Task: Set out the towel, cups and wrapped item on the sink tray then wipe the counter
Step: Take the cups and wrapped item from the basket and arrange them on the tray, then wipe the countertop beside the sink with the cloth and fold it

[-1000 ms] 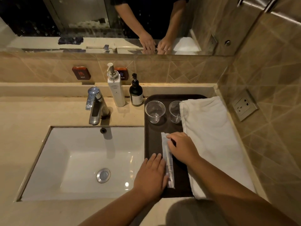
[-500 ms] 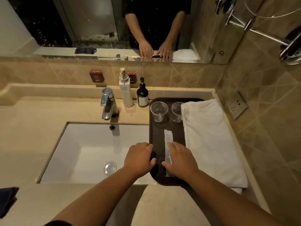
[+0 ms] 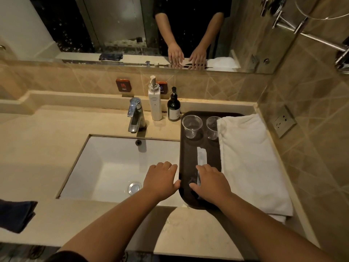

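Note:
A dark tray (image 3: 186,159) lies on the counter right of the basin. Two clear plastic cups (image 3: 191,125) (image 3: 212,127) stand at its far end. A folded white towel (image 3: 249,163) covers its right side and overhangs toward the wall. A long white wrapped item (image 3: 201,156) lies lengthwise mid-tray. My right hand (image 3: 211,183) rests flat over the item's near end, fingers spread. My left hand (image 3: 161,179) hovers over the basin's right edge, thumb touching the tray's left rim, holding nothing.
The white basin (image 3: 113,167) with its drain and the chrome faucet (image 3: 135,115) sit left of the tray. A white pump bottle (image 3: 154,103) and a dark pump bottle (image 3: 173,108) stand behind. A dark blue cloth (image 3: 16,214) lies at the counter's left front. A wall socket (image 3: 284,121) is on the right.
The view pulled back and up. My left hand slid off the wrapped item to the tray's left rim. My right hand moved down to the item's near end.

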The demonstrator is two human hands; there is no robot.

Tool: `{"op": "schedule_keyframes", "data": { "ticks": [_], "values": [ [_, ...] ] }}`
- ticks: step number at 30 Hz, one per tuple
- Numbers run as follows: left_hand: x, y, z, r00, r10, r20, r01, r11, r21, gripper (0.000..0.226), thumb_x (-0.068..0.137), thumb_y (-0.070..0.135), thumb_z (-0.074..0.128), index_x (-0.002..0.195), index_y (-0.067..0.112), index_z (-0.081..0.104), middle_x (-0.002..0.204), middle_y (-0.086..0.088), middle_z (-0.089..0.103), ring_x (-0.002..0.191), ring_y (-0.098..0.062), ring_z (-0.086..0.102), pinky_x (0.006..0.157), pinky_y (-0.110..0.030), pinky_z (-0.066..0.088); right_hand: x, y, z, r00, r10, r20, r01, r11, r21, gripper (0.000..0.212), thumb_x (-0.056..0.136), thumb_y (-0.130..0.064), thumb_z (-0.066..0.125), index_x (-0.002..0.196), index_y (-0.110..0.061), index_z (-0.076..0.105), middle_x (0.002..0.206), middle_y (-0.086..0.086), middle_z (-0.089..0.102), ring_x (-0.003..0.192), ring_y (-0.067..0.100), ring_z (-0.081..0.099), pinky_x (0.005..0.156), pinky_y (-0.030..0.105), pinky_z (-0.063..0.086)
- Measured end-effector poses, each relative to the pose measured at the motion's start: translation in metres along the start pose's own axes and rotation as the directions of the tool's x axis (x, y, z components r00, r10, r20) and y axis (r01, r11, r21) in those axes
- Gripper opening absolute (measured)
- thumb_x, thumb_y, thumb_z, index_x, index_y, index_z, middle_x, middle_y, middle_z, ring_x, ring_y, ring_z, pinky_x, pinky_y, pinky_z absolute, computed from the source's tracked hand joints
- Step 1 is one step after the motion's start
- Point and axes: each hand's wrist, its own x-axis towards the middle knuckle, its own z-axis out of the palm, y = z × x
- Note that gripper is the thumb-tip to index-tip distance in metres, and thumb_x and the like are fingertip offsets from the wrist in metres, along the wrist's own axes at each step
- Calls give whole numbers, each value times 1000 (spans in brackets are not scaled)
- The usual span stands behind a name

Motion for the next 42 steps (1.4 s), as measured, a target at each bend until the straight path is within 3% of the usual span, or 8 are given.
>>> {"op": "schedule_keyframes", "data": {
  "ticks": [8,18,26,34,39,42],
  "values": [
    [-11,-21,-5,997,-80,2,80,997,-6,58,92,58,46,140,25,45,142,0,53,123,-22,54,103,-40,41,19,-12,-4,998,-55,12,55,998,-8,74,80,-70,52,142,-30,40,141,-3,52,125,23,54,99,39,47],
    [-16,-56,-8,982,-186,28,186,982,34,57,90,56,46,135,21,48,130,-3,59,110,-26,57,89,-39,46,51,-45,-4,985,-162,60,162,987,-6,69,86,-63,53,142,-25,37,142,1,49,125,24,49,100,38,45],
    [-36,-88,-8,958,-287,1,287,957,-37,60,89,58,48,137,23,49,131,-1,61,111,-23,59,93,-37,45,63,-91,2,965,-214,154,214,977,18,66,86,-65,51,140,-28,38,142,-1,48,126,23,49,101,39,43],
    [-119,-209,-13,912,-410,-4,410,912,-9,56,90,54,45,134,19,49,126,-4,60,108,-26,57,87,-38,42,51,-213,25,931,-326,166,327,945,21,60,85,-61,51,130,-22,47,129,4,56,115,26,53,91,40,45],
    [-187,-339,-12,872,-482,-87,481,876,-28,54,95,48,38,138,17,49,129,-7,60,109,-28,57,90,-41,46,32,-348,60,910,-394,125,395,918,21,66,86,-60,50,139,-23,43,136,4,53,121,26,51,95,41,43],
    [-231,-425,-14,814,-558,-162,559,828,-39,53,96,44,40,140,15,48,133,-7,59,112,-28,57,92,-41,45,15,-442,80,879,-463,111,458,886,69,64,86,-57,49,139,-20,45,134,7,55,119,28,52,94,41,45]
  ]
}}
